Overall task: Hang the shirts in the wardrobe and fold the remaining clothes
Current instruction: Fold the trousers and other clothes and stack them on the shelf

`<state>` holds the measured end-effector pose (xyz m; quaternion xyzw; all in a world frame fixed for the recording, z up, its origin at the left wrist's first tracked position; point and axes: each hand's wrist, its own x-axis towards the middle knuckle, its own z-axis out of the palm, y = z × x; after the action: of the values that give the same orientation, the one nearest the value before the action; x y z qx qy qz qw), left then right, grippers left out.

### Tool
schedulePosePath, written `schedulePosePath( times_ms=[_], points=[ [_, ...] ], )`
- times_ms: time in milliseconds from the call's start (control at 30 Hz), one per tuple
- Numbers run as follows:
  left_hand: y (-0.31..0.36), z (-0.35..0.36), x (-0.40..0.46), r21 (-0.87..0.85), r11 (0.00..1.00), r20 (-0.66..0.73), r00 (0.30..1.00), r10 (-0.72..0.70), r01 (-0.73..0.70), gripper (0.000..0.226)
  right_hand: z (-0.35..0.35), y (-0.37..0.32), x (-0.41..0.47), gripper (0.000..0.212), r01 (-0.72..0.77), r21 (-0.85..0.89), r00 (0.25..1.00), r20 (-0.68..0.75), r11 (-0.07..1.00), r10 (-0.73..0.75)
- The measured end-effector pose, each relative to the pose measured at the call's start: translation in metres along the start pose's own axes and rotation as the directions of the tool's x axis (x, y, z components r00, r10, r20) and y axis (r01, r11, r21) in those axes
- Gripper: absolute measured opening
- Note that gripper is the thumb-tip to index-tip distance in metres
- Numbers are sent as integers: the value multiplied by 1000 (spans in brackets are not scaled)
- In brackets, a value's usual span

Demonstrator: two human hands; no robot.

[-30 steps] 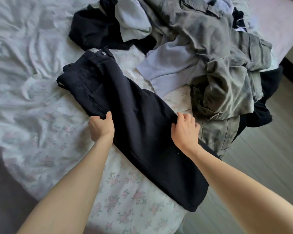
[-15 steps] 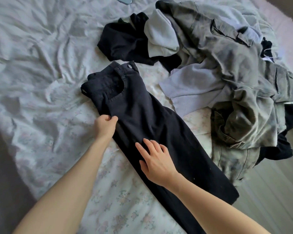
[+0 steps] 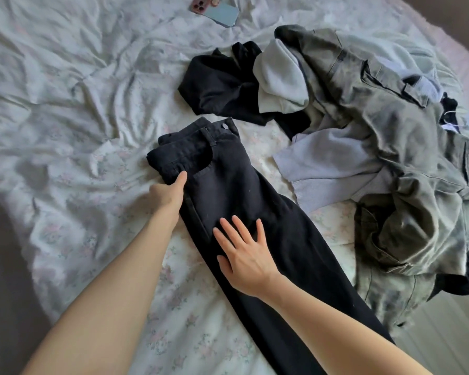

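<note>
Head view: black jeans (image 3: 255, 212) laid lengthwise on a bed (image 3: 65, 131), handled by two hands.

The jeans are seen folded leg on leg, waistband away from the camera. The left hand (image 3: 169, 192) is placed at the jeans' left edge below the pocket, thumb on the cloth; whether the edge is gripped cannot be told. The right hand (image 3: 244, 255) is pressed flat on the thigh area, fingers straight and spread. Right of the jeans a pile of clothes (image 3: 377, 131) is heaped; beyond the waistband a phone (image 3: 220, 13) is seen.
</note>
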<state>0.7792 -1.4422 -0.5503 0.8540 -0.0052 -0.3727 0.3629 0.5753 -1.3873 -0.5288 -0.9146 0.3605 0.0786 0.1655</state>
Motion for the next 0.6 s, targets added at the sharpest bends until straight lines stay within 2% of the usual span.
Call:
schedulePosePath(
  times_ms=[67, 133, 200, 233, 267, 333, 400, 467, 533, 567, 600],
  points=[
    [10, -1, 8, 41, 999, 8, 1000, 0, 0, 75, 0, 0, 13, 56, 33, 0, 999, 29, 999, -33],
    [17, -1, 14, 118, 990, 5, 997, 74, -74, 54, 2, 0, 21, 58, 42, -3, 998, 49, 999, -42],
    [23, -2, 19, 245, 950, -32, 978, 207, -193, 28, 3, -1, 28, 59, 51, -8, 996, 76, 999, -50],
    [27, -4, 21, 272, 931, -51, 962, 267, -244, 23, 3, -1, 30, 59, 57, -8, 995, 86, 998, -56],
    [30, -5, 24, 253, 922, -64, 946, 318, -293, 28, 3, -2, 32, 60, 63, -7, 994, 95, 998, -62],
    [35, -7, 28, 80, 935, -55, 935, 350, -346, 36, 5, -3, 33, 60, 71, -8, 991, 117, 997, -70],
    [33, -10, 31, -80, 951, -60, 954, 294, -299, 37, 9, -3, 31, 60, 83, -8, 985, 150, 997, -80],
    [26, -12, 28, -105, 968, -78, 972, 220, -228, 29, 15, -3, 27, 59, 101, -16, 977, 190, 995, -96],
    [13, -11, 18, 58, 976, -119, 969, 215, -209, 28, 22, -6, 18, 60, 107, -3, 972, 209, 994, -104],
    [4, -11, 10, 210, 944, -150, 946, 287, -253, 35, 25, -9, 9, 60, 99, 21, 973, 205, 995, -101],
    [-6, -10, 1, 367, 858, -157, 885, 438, -359, 41, 28, -10, 1, 60, 88, 46, 976, 197, 995, -96]
  ],
)
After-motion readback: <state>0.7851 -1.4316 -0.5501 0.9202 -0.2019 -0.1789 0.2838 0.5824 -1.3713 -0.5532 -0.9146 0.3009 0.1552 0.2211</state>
